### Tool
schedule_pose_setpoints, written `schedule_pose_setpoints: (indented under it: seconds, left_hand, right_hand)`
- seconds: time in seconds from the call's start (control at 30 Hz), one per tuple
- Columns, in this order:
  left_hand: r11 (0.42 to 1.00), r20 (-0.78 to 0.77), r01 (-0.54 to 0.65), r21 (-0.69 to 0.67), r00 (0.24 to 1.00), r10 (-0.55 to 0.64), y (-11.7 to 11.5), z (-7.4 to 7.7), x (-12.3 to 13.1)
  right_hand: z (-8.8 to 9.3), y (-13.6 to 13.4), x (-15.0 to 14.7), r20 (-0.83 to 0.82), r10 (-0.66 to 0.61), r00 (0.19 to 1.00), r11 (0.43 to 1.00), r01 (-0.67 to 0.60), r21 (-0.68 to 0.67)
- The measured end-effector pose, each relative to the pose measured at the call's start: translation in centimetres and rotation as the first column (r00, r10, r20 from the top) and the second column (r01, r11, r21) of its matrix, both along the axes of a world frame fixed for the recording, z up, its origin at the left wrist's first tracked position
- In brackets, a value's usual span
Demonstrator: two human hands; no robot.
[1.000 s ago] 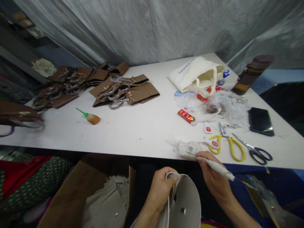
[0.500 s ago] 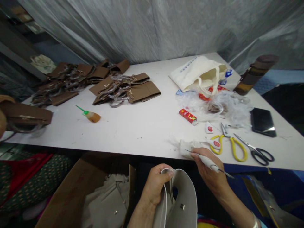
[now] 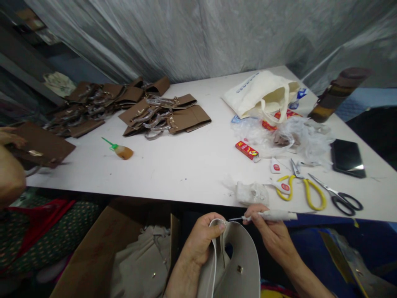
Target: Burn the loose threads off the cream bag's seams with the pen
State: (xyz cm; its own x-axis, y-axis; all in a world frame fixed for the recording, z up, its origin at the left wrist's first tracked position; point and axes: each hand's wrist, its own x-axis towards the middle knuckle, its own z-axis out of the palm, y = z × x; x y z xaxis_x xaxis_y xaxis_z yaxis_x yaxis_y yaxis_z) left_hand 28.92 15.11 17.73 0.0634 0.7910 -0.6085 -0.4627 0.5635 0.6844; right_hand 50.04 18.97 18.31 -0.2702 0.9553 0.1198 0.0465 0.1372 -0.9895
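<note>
Hands at the table edge, one on a grey bag, one on a thin tool.

My left hand (image 3: 203, 240) pinches the top rim of the grey bag (image 3: 238, 265), thumb over the edge, holding it just below the near edge of the white table (image 3: 186, 161). My right hand (image 3: 273, 236) is closed around a white-handled tool (image 3: 269, 215) held level, its fine tip just beside the bag's rim. On the table above my right hand lie a crumpled white wad (image 3: 251, 192), yellow scissors (image 3: 305, 190) and black scissors (image 3: 339, 196). Brown bags (image 3: 164, 116) sit far across the table, left of the cloth tote (image 3: 260, 93). Another person's hand (image 3: 10, 138) holds a brown bag (image 3: 41, 147) at the table's left end.
</note>
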Motion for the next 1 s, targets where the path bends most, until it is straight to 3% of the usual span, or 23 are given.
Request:
schedule_pose_setpoints:
  seconds: [0.33,0.87,1.0]
  left_hand:
    - [1.0,0.083,0.01,-0.011,0.996,-0.009,0.0,1.4,-0.5]
    - [0.999,0.046,-0.041,0.027,0.998,0.039,-0.4,1.3,0.0]
    - [0.995,0.043,-0.095,0.038,0.995,0.094,-0.5,1.7,-0.1]
  right_hand:
    - [0.4,-0.4,-0.9,-0.067,0.103,0.992,0.988,-0.11,-0.113]
    - [1.1,0.8,-3.0,0.043,0.063,0.997,0.992,-0.057,-0.113]
    - [0.6,0.9,-3.5,0.007,0.086,0.996,0.996,-0.086,-0.037]
